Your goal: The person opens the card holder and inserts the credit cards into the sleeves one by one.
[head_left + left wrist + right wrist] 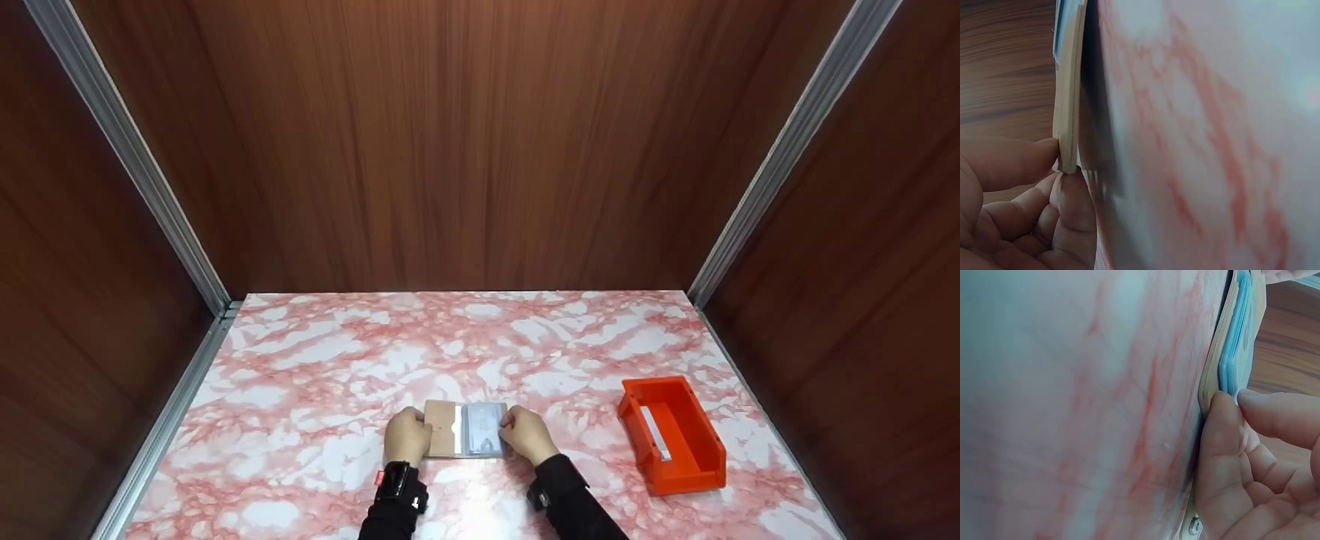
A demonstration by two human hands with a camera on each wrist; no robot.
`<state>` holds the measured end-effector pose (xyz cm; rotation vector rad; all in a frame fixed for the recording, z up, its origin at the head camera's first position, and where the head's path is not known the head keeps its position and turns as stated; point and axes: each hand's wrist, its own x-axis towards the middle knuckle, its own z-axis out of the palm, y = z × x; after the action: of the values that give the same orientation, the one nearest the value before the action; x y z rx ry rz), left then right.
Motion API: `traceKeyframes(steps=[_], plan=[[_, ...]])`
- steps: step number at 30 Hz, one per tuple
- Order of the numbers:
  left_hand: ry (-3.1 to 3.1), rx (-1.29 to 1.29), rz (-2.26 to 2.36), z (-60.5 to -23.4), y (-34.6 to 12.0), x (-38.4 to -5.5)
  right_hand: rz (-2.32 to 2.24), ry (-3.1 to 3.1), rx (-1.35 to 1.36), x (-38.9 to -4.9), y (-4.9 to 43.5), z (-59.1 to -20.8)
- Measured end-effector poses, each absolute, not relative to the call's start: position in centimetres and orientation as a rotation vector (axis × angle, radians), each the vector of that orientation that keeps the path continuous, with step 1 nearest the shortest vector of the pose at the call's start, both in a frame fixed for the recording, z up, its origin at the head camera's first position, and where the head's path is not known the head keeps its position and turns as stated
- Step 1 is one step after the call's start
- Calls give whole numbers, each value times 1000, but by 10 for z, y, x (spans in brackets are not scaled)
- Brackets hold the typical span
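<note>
A tan card holder [441,429] lies spread open between the hands, its left cover bare tan with a white strip near the fold. Clear plastic sleeves [484,431] fill its right half, stacked and bluish in the right wrist view. My left hand [406,436] pinches the outer edge of the left cover [1068,107] between thumb and fingers. On the other side, my right hand [528,435] has thumb and forefinger at the edge of the sleeve stack [1237,349], just above the right cover. A metal snap [1194,527] shows below the right fingers.
An orange open-front bin [679,439] with a white label strip stands to the right on the pink-and-white marbled table [322,390]. Brown wood-grain panels [450,150] rise behind and at both sides, with metal corner posts [142,165].
</note>
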<state>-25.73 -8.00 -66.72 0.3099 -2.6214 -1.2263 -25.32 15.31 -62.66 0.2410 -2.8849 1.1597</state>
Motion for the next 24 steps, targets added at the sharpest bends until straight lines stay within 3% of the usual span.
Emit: traceKeyframes(steps=[24], plan=[[-2701, 371, -1225, -681, -84, -268, 1154, -2904, 294, -254, 154, -626]])
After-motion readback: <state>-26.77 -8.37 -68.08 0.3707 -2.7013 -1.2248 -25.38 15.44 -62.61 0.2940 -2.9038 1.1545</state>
